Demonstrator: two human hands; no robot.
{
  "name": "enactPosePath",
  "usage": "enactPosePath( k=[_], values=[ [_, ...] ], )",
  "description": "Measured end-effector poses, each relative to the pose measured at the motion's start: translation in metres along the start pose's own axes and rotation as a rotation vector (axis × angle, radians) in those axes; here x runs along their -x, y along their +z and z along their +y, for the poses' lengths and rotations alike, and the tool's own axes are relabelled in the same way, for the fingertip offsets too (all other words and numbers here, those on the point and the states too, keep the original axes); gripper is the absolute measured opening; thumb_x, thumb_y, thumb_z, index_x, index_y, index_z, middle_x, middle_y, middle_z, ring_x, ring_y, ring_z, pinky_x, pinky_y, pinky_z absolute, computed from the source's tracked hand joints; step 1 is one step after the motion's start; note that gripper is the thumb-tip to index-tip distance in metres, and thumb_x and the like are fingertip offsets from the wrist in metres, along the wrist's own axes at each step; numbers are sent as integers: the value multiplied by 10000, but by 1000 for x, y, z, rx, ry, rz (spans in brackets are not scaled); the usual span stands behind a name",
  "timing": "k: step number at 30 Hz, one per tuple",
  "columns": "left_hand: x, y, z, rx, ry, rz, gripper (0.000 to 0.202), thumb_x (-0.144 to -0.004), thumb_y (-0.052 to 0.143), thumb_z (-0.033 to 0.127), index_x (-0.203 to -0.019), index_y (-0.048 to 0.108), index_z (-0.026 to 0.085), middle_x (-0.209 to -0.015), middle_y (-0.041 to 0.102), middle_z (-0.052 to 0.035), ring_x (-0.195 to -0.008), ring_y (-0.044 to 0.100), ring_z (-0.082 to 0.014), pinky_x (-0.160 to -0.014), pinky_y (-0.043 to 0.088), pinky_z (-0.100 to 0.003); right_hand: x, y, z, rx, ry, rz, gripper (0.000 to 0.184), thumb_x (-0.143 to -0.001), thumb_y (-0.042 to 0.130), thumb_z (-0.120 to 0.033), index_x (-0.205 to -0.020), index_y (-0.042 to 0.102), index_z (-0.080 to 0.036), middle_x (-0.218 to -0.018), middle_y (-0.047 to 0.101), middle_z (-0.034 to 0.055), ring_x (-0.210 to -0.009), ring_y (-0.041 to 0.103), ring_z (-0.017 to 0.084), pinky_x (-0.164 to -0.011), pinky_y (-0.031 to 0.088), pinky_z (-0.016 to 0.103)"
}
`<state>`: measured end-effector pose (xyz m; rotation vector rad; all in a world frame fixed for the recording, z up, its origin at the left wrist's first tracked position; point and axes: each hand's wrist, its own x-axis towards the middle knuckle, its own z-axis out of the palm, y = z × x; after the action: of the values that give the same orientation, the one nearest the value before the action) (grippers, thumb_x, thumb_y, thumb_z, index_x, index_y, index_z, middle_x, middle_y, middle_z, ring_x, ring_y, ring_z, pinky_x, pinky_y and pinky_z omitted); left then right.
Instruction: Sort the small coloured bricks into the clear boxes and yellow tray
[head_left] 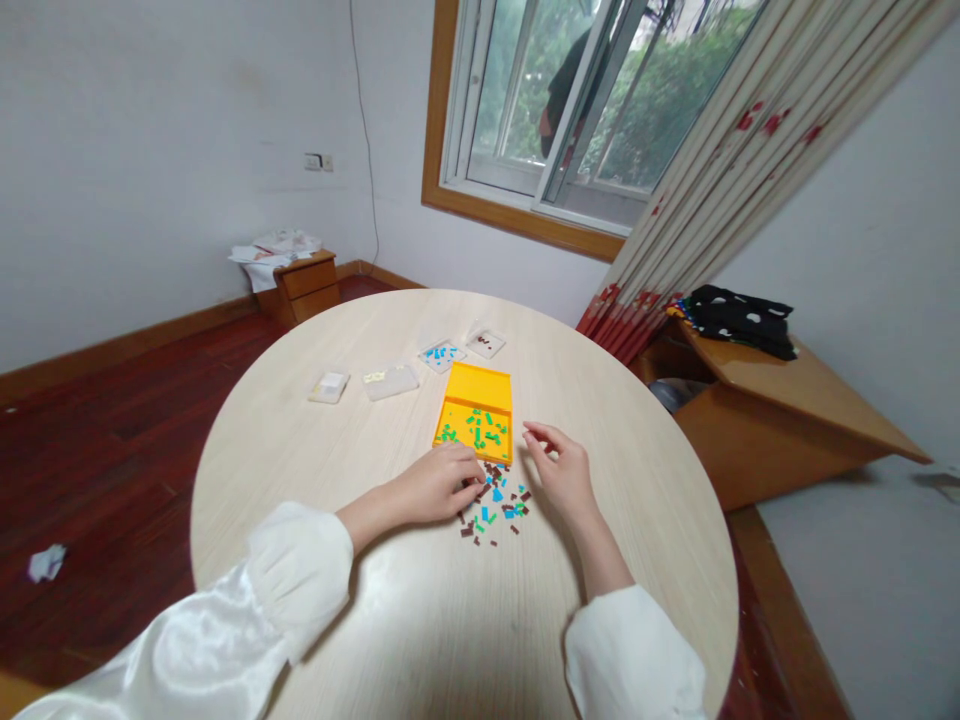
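A heap of tiny brown, blue and green pieces lies on the round pale wooden table. My left hand rests palm down at the heap's left edge, fingertips curled and pinched among the pieces. My right hand hovers just right of the heap, fingers loosely curled and apart, with nothing seen in it. Just beyond the heap sits an open yellow box holding several green pieces and a few blue ones.
Several small clear trays lie in a row behind the yellow box, one with blue pieces, one with brown. A wooden bench with dark clothing stands to the right, a curtain beside it, a small cabinet far left.
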<state>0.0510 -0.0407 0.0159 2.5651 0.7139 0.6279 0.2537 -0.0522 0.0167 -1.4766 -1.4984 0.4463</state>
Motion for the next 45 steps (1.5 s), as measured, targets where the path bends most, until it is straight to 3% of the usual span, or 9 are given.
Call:
enactPosePath(
  k=[6,11,20,27,34,37,40,43,45],
  values=[
    [0,-1,-2,-29,-27,-37,192,-853,471,208,-739,616,157,-756,593,-53,-757,535,-165,-701,396,-266,8,-5,-3,161,-64,-397,128,-743,558,-248,-676,630,-165,-645,616,17,-602,535,138,-569,400,242],
    [0,-1,-4,-37,-35,-38,178,-845,478,198,-740,614,153,-757,589,-55,-764,535,-171,-701,398,-267,10,-4,-5,309,-90,-500,31,-681,629,-190,-660,632,-168,-650,598,8,-592,513,126,-556,370,229],
    [0,1,-6,-33,-29,-25,164,-837,487,194,-748,619,155,-758,595,-51,-758,538,-168,-692,397,-262,10,1,-7,312,-83,-495,93,-687,558,-130,-652,635,-167,-656,604,16,-604,513,128,-568,369,229],
    [0,1,-6,-68,-38,-17,204,-850,465,203,-719,613,153,-756,594,-53,-748,536,-163,-681,391,-261,10,-7,-1,134,16,-519,91,-679,523,-138,-637,602,-156,-592,536,-19,-545,461,101,-512,350,209],
    [-1,3,-6,-74,-34,1,240,-851,463,221,-644,564,154,-704,575,-42,-698,524,-154,-657,387,-264,6,3,-3,12,2,-160,183,-743,544,-302,-729,631,-142,-658,587,27,-621,500,140,-582,406,250],
    [-1,2,-5,-63,-31,0,237,-849,458,209,-640,557,156,-702,571,-42,-688,521,-152,-655,388,-265,4,11,1,25,14,-61,284,-766,524,-352,-869,663,-127,-617,564,15,-572,466,134,-556,396,254],
    [-1,1,-5,-45,-36,-1,234,-849,454,199,-643,558,157,-701,570,-41,-694,525,-151,-661,390,-263,2,10,7,63,42,-73,371,-779,511,-378,-998,656,-115,-537,495,-22,-510,419,121,-518,369,247],
    [0,1,-5,-32,-37,3,237,-847,458,204,-636,556,161,-696,567,-36,-693,523,-149,-656,387,-262,1,-3,11,86,72,-160,311,-766,518,-383,-843,673,-124,-526,488,-21,-500,411,115,-495,339,241],
    [0,2,-6,-29,-34,4,236,-845,458,202,-636,558,161,-696,565,-35,-693,522,-149,-656,385,-262,2,-13,12,96,110,-307,247,-735,548,-360,-714,648,-135,-516,481,-26,-491,402,106,-477,310,230]
  ],
)
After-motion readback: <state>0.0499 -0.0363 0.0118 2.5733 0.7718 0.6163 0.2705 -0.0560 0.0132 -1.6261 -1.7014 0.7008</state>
